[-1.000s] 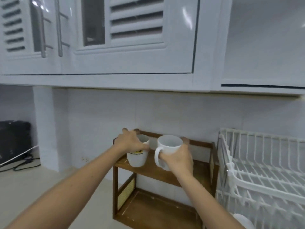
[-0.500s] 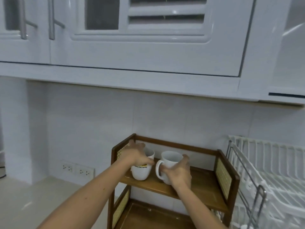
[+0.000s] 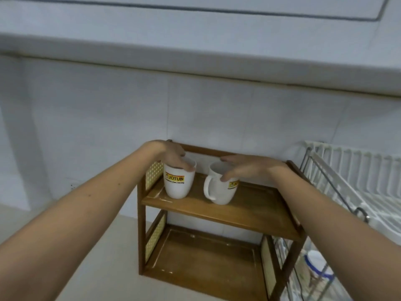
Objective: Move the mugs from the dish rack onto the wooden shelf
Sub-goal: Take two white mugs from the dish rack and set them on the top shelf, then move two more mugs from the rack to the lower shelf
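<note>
Two white mugs stand upright on the top board of the wooden shelf (image 3: 256,210). The left mug (image 3: 176,185) shows a yellow and red JOTUN logo. My left hand (image 3: 172,155) lies over its rim from behind, fingertips curled onto the front edge. The right mug (image 3: 220,192) has its handle turned to the left. Above it my right hand (image 3: 247,167) is spread, fingers straight, with only the thumb tip touching the mug's side. The white wire dish rack (image 3: 358,168) stands right of the shelf.
The shelf's lower board (image 3: 204,255) is bare wood. A white and blue item (image 3: 315,262) sits low in the dish rack. A pale countertop (image 3: 102,246) runs to the left. White wall tiles stand behind, and a white cabinet overhangs above.
Both mugs have come down onto the shelf's top board. My right hand has let go of its mug and spread its fingers. The view has tilted down and moved closer.
</note>
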`<control>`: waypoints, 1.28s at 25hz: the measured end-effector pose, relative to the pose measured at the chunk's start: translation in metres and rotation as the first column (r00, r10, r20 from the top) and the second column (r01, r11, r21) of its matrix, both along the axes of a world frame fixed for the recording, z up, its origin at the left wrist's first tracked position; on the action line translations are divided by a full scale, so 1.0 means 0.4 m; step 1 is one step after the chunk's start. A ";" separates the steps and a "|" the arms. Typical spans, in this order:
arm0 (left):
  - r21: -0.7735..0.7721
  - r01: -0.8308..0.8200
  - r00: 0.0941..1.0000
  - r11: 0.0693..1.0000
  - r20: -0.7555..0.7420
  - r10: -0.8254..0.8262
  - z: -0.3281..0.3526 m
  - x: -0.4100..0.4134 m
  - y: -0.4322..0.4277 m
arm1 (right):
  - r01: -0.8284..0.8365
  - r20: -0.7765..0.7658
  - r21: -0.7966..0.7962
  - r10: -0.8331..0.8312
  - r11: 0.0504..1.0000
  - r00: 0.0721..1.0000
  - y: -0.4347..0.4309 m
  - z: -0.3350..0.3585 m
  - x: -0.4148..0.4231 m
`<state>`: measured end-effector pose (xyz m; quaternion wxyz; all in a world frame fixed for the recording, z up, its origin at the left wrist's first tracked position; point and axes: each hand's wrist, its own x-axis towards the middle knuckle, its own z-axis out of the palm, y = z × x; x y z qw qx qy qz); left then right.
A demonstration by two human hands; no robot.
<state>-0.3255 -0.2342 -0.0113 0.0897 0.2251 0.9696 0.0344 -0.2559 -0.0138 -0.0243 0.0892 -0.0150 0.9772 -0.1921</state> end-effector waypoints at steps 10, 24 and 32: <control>0.175 0.004 0.997 0.985 -0.076 0.010 -0.044 -0.024 -0.006 | 0.149 -0.133 0.191 -0.125 0.970 0.983 -0.084 -0.007 -0.012; 0.264 0.027 0.994 0.964 -0.108 0.002 -0.067 0.022 -0.004 | 0.204 -0.035 0.281 -0.202 0.938 0.979 -0.106 0.028 0.040; 0.587 0.517 0.830 0.623 -0.523 -0.195 0.038 0.324 0.180 | 0.308 -0.548 0.332 -0.083 0.892 0.832 0.016 0.312 0.411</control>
